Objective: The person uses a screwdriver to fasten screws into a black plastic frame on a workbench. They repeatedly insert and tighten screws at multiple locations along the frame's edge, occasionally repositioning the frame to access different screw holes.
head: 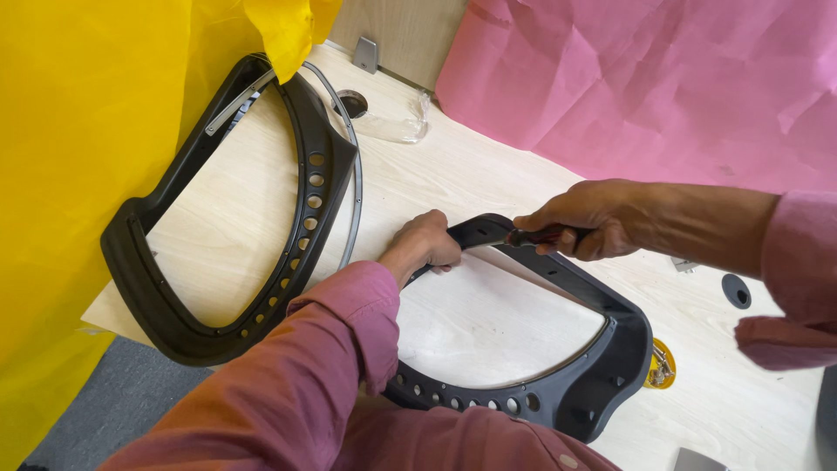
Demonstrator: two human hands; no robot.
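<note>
Plainly, my left hand (425, 244) was curled shut over the top edge of the near black frame (610, 349), which lay flat on the pale wooden table (488, 174) just ahead of me, its long axis running left to right. My right hand (586, 218) was fisted around a dark-handled tool (536, 235) pointed leftward at that edge; its tip was hidden. My sleeve covered the frame's near left side.

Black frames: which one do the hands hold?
The near frame, under both hands: left hand grips its top, right hand holds a tool. The far frame lies untouched.
</note>
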